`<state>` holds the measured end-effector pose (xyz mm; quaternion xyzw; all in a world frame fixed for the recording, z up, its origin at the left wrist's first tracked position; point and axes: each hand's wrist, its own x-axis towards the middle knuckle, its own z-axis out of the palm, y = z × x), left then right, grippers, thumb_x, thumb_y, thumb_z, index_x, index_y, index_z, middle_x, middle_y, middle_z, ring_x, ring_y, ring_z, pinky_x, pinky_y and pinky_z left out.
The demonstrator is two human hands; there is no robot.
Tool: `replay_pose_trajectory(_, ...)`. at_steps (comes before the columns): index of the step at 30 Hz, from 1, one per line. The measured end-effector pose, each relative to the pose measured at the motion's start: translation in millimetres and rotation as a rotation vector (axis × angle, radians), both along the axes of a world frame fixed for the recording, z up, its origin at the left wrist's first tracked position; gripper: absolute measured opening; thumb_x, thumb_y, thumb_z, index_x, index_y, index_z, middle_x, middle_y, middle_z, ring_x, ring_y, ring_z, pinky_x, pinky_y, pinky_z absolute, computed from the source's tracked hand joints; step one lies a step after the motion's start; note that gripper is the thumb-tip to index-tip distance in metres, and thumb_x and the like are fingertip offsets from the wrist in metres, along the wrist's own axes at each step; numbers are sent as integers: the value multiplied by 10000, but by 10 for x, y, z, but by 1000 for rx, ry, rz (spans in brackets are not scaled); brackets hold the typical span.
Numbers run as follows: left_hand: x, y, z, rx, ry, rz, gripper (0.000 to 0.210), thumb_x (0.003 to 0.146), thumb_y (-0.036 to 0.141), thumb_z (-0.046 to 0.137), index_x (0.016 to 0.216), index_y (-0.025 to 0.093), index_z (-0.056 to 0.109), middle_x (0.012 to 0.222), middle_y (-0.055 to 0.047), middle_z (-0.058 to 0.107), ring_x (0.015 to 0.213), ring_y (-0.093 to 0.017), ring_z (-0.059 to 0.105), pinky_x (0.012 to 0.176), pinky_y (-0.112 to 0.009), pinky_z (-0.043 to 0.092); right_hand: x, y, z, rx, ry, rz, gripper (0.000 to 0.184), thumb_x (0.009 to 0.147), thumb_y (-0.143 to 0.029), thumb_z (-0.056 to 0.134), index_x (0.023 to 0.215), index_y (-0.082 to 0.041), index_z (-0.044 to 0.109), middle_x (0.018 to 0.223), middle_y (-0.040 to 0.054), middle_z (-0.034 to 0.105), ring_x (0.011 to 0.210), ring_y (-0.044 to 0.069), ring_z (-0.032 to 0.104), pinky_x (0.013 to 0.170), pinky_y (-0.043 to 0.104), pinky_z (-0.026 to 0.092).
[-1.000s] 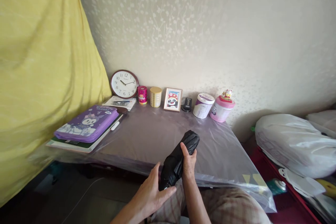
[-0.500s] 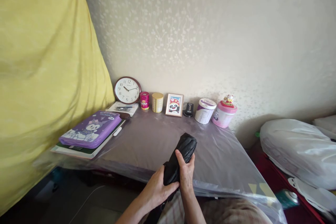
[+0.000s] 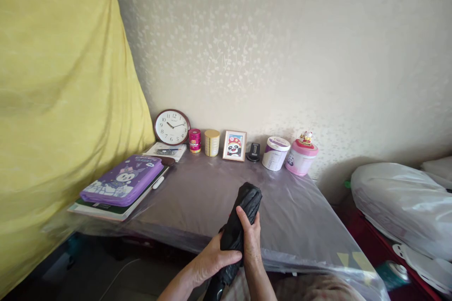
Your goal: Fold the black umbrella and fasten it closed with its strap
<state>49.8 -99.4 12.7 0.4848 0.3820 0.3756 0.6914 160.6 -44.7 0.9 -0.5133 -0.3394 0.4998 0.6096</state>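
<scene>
Left hand (image 3: pixel 213 258) has closed onto the folded black umbrella (image 3: pixel 233 234) below right hand (image 3: pixel 250 239), fingers (image 3: pixel 243 217) of both curled round it, I'd guess to keep it bundled.

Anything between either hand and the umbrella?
Nothing visible. The left hand is on the black umbrella lower down, the right hand higher up, both thumbs directly against it. The picture frame stands farther back on the table, apart from both hands.

I get soft, moderate light: a pale sheen on the wall (image 3: pixel 226 51), faint glare across the table (image 3: pixel 190 193), deep shadow beneath, stretched edges.
</scene>
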Motion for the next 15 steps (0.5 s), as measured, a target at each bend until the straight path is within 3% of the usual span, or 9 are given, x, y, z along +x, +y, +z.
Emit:
replay_pose_trajectory(6, 48, -65, 47, 106, 204, 104, 248, 657, 146, 577, 904, 169, 559, 677, 43, 505, 580, -90, 464, 500, -197, 347, 37, 87, 86, -48, 157, 14, 562, 613, -454, 722, 1076, -202, 526, 695, -27, 649, 629, 175, 622, 596, 282, 513)
replay_pose_trajectory(12, 0, -27, -10, -163, -75, -122, 367, 616, 260, 635, 956, 156, 543, 691, -22, 606, 617, -193, 613, 563, -310, 467, 36, 14, 179, -74, 222, 15, 591, 606, -448, 730, 1105, -202, 532, 678, -32, 631, 559, 144, 581, 539, 261, 506)
replay_pose_trajectory(15, 21, -45, -47, -172, -202, -131, 349, 601, 274, 627, 914, 133, 565, 692, -49, 627, 648, -206, 631, 608, -338, 487, 33, -11, 199, -67, 260, 48, 607, 607, -454, 727, 1125, -203, 533, 658, -37, 621, 519, 135, 563, 518, 261, 499)
